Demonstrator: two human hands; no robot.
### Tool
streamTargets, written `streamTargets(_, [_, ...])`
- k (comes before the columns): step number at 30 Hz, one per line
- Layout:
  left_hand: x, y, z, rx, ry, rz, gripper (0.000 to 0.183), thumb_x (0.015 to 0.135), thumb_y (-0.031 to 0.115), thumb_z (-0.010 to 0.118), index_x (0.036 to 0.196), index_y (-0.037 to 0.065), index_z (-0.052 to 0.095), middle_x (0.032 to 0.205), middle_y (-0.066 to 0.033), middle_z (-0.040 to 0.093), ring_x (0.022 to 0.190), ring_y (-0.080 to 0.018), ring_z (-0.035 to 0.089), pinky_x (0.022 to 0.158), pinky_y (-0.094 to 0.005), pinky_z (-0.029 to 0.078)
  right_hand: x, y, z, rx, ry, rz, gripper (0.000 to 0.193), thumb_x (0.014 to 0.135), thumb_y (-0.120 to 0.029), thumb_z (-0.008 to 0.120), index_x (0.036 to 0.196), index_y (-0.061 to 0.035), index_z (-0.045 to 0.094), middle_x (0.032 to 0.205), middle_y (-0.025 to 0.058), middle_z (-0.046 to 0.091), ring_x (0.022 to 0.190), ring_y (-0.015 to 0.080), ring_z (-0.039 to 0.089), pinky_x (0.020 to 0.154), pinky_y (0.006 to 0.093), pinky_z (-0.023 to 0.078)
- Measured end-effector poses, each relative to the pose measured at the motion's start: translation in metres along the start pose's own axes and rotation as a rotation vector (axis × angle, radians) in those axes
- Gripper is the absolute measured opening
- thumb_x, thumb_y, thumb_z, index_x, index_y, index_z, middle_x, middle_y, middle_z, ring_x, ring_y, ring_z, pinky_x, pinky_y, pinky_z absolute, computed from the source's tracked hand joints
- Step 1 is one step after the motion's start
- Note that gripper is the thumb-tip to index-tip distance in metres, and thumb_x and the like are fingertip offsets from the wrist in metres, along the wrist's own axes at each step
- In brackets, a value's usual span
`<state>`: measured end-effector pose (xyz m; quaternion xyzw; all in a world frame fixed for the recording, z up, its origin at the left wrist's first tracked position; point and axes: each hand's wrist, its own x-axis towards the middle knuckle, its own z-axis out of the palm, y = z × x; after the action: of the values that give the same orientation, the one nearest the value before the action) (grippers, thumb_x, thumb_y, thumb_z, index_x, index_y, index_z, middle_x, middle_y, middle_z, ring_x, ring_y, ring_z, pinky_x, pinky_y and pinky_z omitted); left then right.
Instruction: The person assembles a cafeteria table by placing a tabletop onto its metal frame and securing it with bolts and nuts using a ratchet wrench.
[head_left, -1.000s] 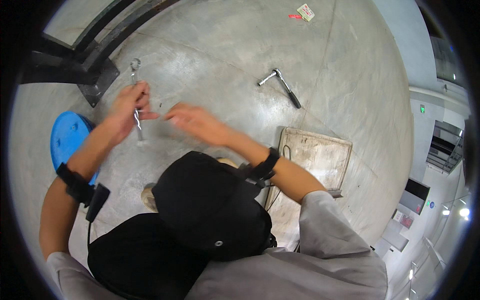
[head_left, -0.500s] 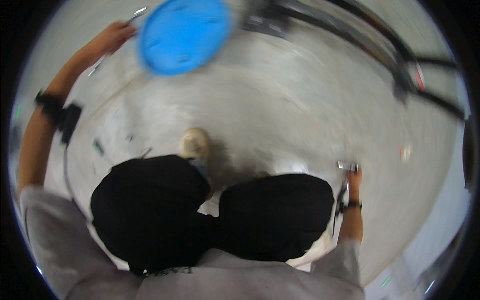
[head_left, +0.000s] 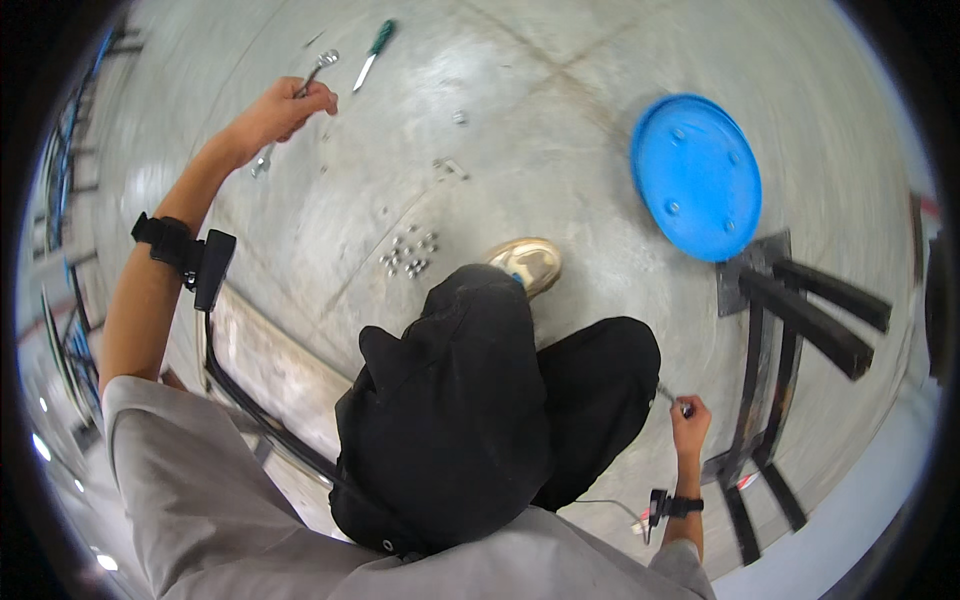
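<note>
At the upper left, my left hand (head_left: pixel 285 112) is closed around a metal combination wrench (head_left: pixel 322 62), whose ends stick out on both sides of the fist. Beyond those fingers, a screwdriver (head_left: pixel 378 45) with a green handle lies on the floor. My right hand (head_left: pixel 690 428), low on the right beside my bent knee, is closed on a slim metal tool (head_left: pixel 668 394); its kind is too small to tell. Between my left arm and my shoe, several small shiny nuts or bolts (head_left: pixel 410 255) are scattered in a cluster.
A round blue stool seat (head_left: pixel 697 180) lies on the concrete floor at the right, against a black metal frame (head_left: pixel 765 350) with several legs. More small metal parts (head_left: pixel 452 168) lie further ahead. A pale board (head_left: pixel 275 350) is beside my left leg, with a black cable across it.
My view has swung left, so the blue seat and black frame now appear at the right. The screwdriver and loose hardware show more clearly. Both hands still hold their metal tools.
</note>
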<state>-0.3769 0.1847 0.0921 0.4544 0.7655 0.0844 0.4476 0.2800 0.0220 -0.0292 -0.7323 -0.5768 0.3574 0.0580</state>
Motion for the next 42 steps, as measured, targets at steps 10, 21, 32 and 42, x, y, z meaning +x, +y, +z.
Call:
streamTargets(10, [-0.091, -0.04, 0.075, -0.115, 0.08, 0.439, 0.03, 0.085, 0.024, 0.056, 0.101, -0.001, 0.056, 0.087, -0.0064, 0.06, 0.086, -0.0137, 0.055, 0.082, -0.0287, 0.041, 0.104, -0.297, 0.032, 0.106, -0.427, -0.828, 0.012, 0.076, -0.011, 0.06, 0.083, -0.0017, 0.056, 0.074, 0.0015, 0.055, 0.067, 0.0083, 0.049, 0.06, 0.0231, 0.039])
streamTargets(21, [-0.039, -0.024, 0.141, -0.688, -0.745, 0.286, 0.034, 0.092, 0.038, 0.037, 0.088, 0.006, 0.048, 0.059, 0.0081, 0.026, 0.049, -0.0029, 0.023, 0.043, -0.0187, 0.019, 0.102, -0.382, 0.086, 0.238, -0.843, -0.685, 0.014, 0.076, -0.013, 0.064, 0.078, -0.0037, 0.054, 0.065, -0.0029, 0.05, 0.059, 0.0024, 0.042, 0.051, 0.0194, 0.032])
streamTargets(32, [0.02, -0.114, 0.134, -0.551, -0.518, 0.1, 0.037, 0.091, 0.038, 0.041, 0.075, 0.006, 0.05, 0.058, 0.0087, 0.031, 0.05, -0.0011, 0.029, 0.044, -0.0183, 0.024, 0.107, -0.272, -0.018, 0.429, -0.014, -0.364, 0.012, 0.078, -0.013, 0.06, 0.083, -0.0056, 0.053, 0.065, -0.0035, 0.044, 0.056, 0.0025, 0.039, 0.047, 0.0166, 0.03])
streamTargets(42, [0.105, -0.176, 0.177, 0.492, 0.003, 0.294, 0.039, 0.075, 0.028, 0.061, 0.097, 0.002, 0.041, 0.08, -0.0203, 0.059, 0.076, -0.0393, 0.057, 0.064, -0.0466, 0.044, 0.075, -0.268, -0.043, 0.038, -0.026, -0.448, 0.008, 0.074, -0.004, 0.056, 0.075, -0.0013, 0.049, 0.068, -0.0006, 0.044, 0.058, 0.0058, 0.042, 0.052, 0.0186, 0.031])
